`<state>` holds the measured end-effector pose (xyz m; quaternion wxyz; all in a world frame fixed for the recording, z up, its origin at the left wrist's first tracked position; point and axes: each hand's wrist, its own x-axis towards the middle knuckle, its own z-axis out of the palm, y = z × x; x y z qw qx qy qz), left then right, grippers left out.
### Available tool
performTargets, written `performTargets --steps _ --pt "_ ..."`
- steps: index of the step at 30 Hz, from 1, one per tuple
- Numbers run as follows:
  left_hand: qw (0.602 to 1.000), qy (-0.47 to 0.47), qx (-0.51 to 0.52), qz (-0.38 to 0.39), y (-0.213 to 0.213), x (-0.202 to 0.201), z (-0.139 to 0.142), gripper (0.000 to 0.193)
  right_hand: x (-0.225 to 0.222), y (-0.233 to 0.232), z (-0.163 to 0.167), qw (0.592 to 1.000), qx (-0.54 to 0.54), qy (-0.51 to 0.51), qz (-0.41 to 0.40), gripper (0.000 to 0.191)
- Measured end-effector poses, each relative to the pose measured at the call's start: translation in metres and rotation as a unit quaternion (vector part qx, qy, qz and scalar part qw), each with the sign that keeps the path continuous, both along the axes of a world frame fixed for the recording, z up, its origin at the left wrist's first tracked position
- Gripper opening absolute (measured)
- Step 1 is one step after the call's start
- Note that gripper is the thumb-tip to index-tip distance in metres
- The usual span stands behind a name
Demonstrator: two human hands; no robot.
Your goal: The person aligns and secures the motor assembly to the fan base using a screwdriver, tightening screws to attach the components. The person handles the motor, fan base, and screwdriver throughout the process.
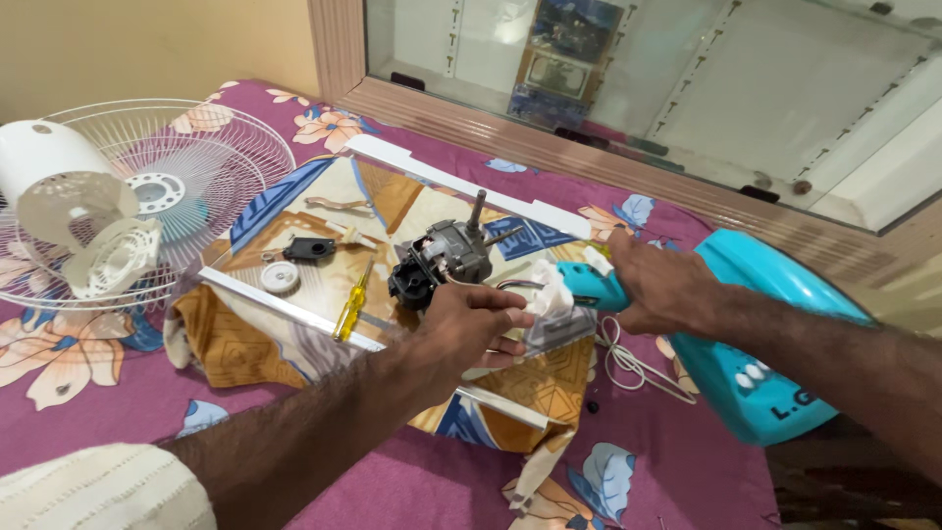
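Gripping the teal neck (597,286) at frame centre, the right hand (659,291) has its fingers closed round it; its long axis runs left-right. The left hand (469,324), nearer the motor (444,259), curls on the white housing (551,312).

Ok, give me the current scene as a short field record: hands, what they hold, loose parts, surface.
left hand: gripping the fan motor at its near end, shaft pointing up
right hand: closed around the turquoise neck piece joined to the white bracket
tools: yellow-handled screwdriver lying left of the motor
loose parts: white round cap, small black part
fan guard: far left, white rear motor cover resting on it
base: turquoise fan base under the right forearm
surface: patterned cloth over a floral sheet
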<state>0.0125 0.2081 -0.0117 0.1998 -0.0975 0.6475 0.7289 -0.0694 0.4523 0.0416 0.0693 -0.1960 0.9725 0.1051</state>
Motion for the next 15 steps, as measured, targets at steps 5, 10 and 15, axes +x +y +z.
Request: performTargets --steps 5,10,15 --pt "1.000 -0.014 -0.006 -0.023 -0.003 0.001 0.006 0.033 -0.005 0.004 -0.019 0.998 -0.057 -0.004 -0.020 0.075" --pt "0.999 -0.017 -0.019 -0.043 -0.003 0.004 0.007 0.040 0.000 0.004 -0.031 0.997 -0.068 -0.007 -0.036 0.077" --pt "0.998 -0.005 -0.014 -0.056 -0.003 0.002 0.009 0.046 0.001 0.005 -0.037 0.992 -0.105 -0.023 -0.061 0.090"
